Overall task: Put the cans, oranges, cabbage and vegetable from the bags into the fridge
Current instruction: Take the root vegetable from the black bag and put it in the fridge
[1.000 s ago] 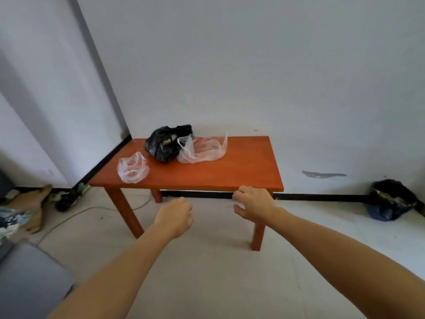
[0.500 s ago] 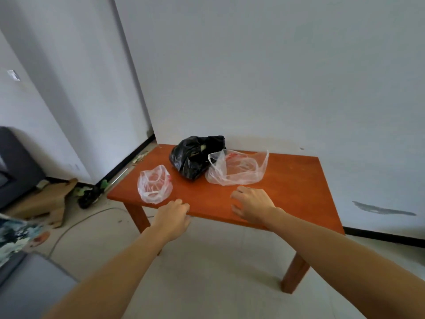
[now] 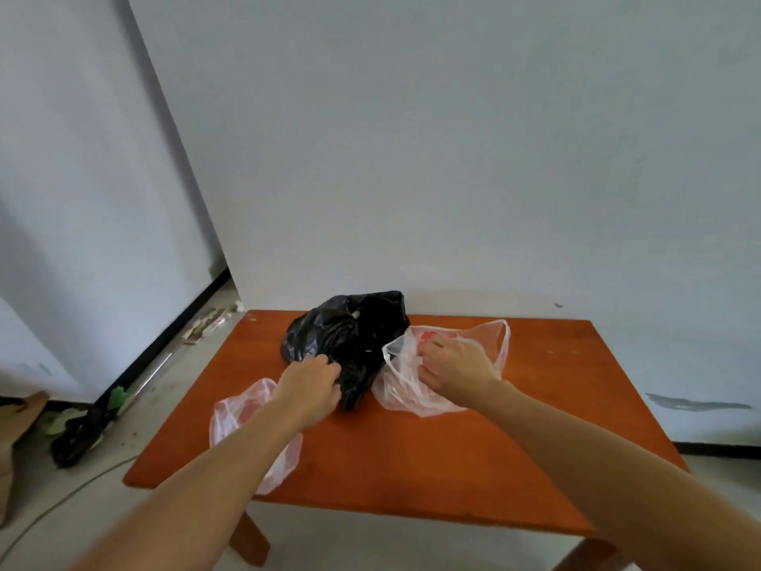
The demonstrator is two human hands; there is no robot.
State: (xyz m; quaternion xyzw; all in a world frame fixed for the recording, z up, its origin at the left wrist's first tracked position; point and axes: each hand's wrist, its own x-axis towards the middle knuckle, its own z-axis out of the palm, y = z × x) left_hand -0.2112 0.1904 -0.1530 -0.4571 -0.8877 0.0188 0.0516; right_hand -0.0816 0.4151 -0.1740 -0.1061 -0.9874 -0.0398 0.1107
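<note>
Three plastic bags lie on an orange-brown wooden table (image 3: pixel 412 459). A crumpled black bag (image 3: pixel 354 335) sits at the back middle, and my left hand (image 3: pixel 309 385) grips its near edge with curled fingers. To its right a clear pinkish bag (image 3: pixel 486 340) lies open; my right hand (image 3: pixel 457 368) rests on it, fingers curled into the plastic. A second clear pinkish bag (image 3: pixel 239 414) lies near the table's left front, partly under my left forearm. What the bags hold is hidden. No fridge is in view.
A white wall stands right behind the table. On the floor to the left lie a dark heap of rubbish (image 3: pixel 78 430), a cable (image 3: pixel 61 496) and brown cardboard (image 3: pixel 16 410). The table's right half is bare wood.
I have come close to the table. Both hands moved forward from its front edge onto the bags: the left took hold of the black bag, the right landed on the clear bag.
</note>
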